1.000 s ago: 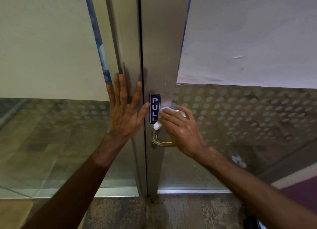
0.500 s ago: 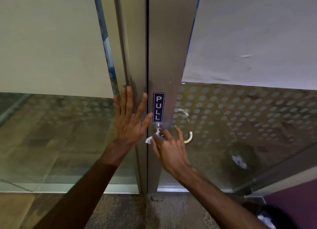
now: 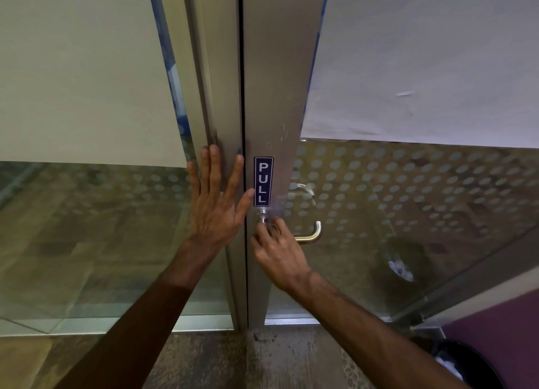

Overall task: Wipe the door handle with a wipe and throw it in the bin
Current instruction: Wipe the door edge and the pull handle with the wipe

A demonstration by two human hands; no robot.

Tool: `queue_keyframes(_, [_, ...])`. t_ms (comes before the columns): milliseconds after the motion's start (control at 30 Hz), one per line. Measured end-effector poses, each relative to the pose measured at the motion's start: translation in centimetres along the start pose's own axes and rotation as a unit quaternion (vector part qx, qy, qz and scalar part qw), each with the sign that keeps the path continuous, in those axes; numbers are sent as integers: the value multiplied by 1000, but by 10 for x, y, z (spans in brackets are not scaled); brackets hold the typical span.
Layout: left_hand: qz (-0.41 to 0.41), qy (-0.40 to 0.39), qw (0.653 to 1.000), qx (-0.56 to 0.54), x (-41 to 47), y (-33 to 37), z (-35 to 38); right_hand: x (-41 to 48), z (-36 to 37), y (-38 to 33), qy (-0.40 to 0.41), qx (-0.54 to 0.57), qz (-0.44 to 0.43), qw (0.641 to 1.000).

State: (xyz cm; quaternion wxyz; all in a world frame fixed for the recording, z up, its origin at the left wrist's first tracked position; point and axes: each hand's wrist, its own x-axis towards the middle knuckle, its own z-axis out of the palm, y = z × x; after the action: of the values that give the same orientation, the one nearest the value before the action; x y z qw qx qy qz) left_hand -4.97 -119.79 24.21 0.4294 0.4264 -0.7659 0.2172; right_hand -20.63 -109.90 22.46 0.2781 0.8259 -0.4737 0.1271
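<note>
A brushed-metal lever door handle (image 3: 312, 235) sticks out of the aluminium door stile under a blue PULL sign (image 3: 263, 181). My right hand (image 3: 278, 250) is closed around the handle's inner part, fingertips at the round spindle (image 3: 262, 216). The wipe is almost wholly hidden under those fingers. The handle's curved free end shows to the right of the hand. My left hand (image 3: 215, 204) lies flat, fingers spread, on the neighbouring door frame, thumb tip touching the sign's edge. A black bin (image 3: 466, 365) with white waste inside stands on the floor at the bottom right.
Glass panels with a frosted dot pattern flank the stile, and white sheets cover their upper parts. A second handle (image 3: 303, 188) shows through the glass on the far side. The bin's reflection (image 3: 399, 267) shows in the right pane. A purple wall (image 3: 501, 324) borders the bin.
My right hand has slid with the wipe from the lever's outer part to its inner end by the spindle, uncovering the free end. The left hand stays flat on the frame.
</note>
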Motion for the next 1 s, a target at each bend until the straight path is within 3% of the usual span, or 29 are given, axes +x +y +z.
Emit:
queue_keyframes(133, [4, -6, 1000, -6, 1, 2, -4, -26, 3, 21, 62, -23, -107, 992])
queue_keyframes(333, [4, 3, 1000, -7, 0, -2, 7, -54, 2, 59, 94, 12, -175, 980])
queue_keyframes(667, [-3, 2, 1000, 11, -8, -13, 19, -73, -7, 97, 94, 59, -147, 983])
queue_keyframes(1000, [-3, 4, 1000, 26, -1, 1, 3, -35, 4, 48, 102, 80, -120, 984])
